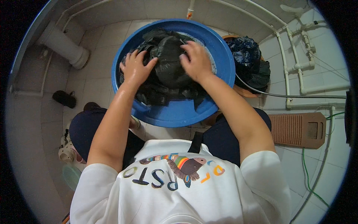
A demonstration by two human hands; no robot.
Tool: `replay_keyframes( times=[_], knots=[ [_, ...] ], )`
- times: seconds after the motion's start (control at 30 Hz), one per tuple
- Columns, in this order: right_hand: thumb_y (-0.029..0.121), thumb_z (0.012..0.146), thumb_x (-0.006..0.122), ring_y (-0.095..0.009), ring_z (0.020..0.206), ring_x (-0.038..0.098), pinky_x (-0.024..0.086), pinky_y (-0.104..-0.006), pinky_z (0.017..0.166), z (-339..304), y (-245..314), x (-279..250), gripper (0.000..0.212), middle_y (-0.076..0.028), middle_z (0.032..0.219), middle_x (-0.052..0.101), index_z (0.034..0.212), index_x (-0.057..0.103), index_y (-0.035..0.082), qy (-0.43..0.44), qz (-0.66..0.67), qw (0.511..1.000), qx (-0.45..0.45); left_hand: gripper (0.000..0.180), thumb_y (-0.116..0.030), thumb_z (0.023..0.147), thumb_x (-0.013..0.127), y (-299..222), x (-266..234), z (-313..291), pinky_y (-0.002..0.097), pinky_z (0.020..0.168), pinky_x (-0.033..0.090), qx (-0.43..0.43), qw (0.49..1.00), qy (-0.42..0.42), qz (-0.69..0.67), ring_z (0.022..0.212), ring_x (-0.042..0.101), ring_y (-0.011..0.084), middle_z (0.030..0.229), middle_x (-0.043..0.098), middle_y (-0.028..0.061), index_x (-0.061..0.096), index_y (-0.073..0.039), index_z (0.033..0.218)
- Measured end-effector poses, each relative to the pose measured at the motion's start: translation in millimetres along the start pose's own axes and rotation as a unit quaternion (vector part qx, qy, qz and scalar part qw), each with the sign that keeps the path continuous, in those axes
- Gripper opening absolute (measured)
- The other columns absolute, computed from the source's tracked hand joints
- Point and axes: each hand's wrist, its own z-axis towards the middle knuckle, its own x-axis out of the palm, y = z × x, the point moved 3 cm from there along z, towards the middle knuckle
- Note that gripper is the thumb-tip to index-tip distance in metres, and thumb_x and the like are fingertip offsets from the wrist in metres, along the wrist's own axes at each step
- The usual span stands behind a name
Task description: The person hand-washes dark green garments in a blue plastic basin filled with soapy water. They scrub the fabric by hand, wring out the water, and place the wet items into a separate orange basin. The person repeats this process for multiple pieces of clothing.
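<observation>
A large round blue basin (179,117) stands on the floor between my knees. Dark, wet-looking clothing (169,61) is heaped in it, with some whitish water or suds showing along its right side. My left hand (138,67) rests on the left part of the heap, fingers spread. My right hand (195,59) is over the heap's right side with its fingers apart and slightly blurred; whether they press the cloth or hover just above it, I cannot tell. Neither hand grips anything that shows.
An orange-brown basin (246,91) with dark patterned clothes (244,52) stands right of the blue one. A brown washboard (298,130) lies farther right, near white pipes (287,71), a grey hose (291,96) and a green hose (307,175). Shoes (67,153) and a black slipper (64,99) are at left.
</observation>
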Motion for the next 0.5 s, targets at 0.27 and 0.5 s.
replay_keyframes(
  times=[0.27,0.5],
  knots=[
    [0.045,0.077,0.050,-0.028,0.111,0.042,0.037,-0.0413,0.088,-23.7,3.3,15.3,0.057,-0.009,0.123,0.044,0.126,0.035,0.021,0.407,-0.051,0.909,0.077,0.075,-0.063,0.068,0.050,35.8,21.8,-9.7,0.0513,0.100,0.009,-0.024,0.981,0.153,-0.120,0.127,0.015,0.0348,0.136,0.025,0.0151,0.041,-0.016,0.125],
    [0.037,0.084,0.043,-0.032,0.100,0.050,0.042,-0.0430,0.080,-48.1,-96.2,13.6,0.043,-0.015,0.111,0.051,0.115,0.044,0.008,0.434,-0.178,0.816,0.336,0.055,-0.037,0.061,0.070,11.5,-1.1,-28.9,0.0462,0.099,0.021,0.148,0.982,0.114,0.033,0.121,0.028,0.0325,0.127,0.038,0.0107,0.055,-0.016,0.109]
  ],
)
